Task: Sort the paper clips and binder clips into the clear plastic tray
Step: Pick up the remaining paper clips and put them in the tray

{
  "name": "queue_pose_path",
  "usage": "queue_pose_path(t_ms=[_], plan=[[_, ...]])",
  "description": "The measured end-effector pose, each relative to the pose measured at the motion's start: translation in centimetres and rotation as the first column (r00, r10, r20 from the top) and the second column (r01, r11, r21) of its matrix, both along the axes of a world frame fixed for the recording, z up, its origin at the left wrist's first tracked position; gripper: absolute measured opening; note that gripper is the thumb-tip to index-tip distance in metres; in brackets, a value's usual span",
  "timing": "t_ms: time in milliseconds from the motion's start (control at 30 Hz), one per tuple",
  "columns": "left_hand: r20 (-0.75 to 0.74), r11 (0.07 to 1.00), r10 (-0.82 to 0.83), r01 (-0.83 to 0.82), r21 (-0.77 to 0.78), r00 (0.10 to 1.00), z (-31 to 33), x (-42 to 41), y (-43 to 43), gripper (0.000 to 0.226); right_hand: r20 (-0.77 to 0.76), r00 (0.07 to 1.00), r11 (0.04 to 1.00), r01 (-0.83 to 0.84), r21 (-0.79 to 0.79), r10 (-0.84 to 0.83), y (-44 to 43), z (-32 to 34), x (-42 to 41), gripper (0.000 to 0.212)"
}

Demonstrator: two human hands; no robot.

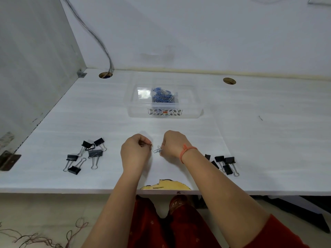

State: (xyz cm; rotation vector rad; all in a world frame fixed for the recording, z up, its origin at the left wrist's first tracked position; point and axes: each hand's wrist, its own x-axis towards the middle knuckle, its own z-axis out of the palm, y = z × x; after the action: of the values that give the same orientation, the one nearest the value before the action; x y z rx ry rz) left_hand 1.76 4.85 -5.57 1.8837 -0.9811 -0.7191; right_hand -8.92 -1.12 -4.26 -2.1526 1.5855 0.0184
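Note:
The clear plastic tray (165, 114) stands at the middle of the white desk, with a heap of blue and silver paper clips (163, 97) in its right part. My right hand (172, 144) pinches a small bunch of silver paper clips (158, 150) just above the desk. My left hand (136, 149) is closed beside it, its fingertips pinched together; whether a clip is in them cannot be told. Several black binder clips (86, 154) lie to the left. More black binder clips (224, 164) lie to the right, partly behind my right forearm.
A side panel rises on the left and a wall at the back. Two round cable holes, one (105, 75) with a cable through it and another (229, 81), sit near the back edge. The desk's front edge is chipped (165, 185) below my hands.

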Motion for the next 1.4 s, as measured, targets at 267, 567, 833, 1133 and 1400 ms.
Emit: queue_pose_path(t_ms=[267, 567, 833, 1133, 1400], plan=[[-0.013, 1.000, 0.024, -0.023, 0.011, 1.000, -0.2, 0.3, 0.0, 0.027, -0.090, 0.986, 0.974, -0.153, -0.164, 0.140, 1.9, 0.4, 0.0, 0.011], [0.078, 0.998, -0.035, 0.031, 0.046, 0.996, -0.2, 0.4, -0.1, 0.022, 0.260, 0.963, 0.995, 0.089, -0.036, -0.076, 1.9, 0.2, -1.4, 0.014], [0.383, 0.853, -0.504, 0.376, 0.363, 0.774, 1.8, 0.6, -0.4, 0.026, 0.505, 0.797, 0.937, 0.214, 0.275, -0.330, 1.2, 1.2, -4.4, 0.024], [0.313, 0.872, -0.465, 0.368, 0.323, 0.828, 1.5, 0.1, -0.8, 0.014, 0.611, 0.675, 0.905, 0.233, 0.357, -0.415, 1.4, 0.8, -4.7, 0.018], [-0.156, 0.990, -0.086, 0.067, -0.128, 0.984, 4.6, -0.2, -3.3, 0.011, 0.818, 0.335, 0.882, 0.243, 0.405, -0.468, -1.5, 4.6, -4.4, 0.011]])
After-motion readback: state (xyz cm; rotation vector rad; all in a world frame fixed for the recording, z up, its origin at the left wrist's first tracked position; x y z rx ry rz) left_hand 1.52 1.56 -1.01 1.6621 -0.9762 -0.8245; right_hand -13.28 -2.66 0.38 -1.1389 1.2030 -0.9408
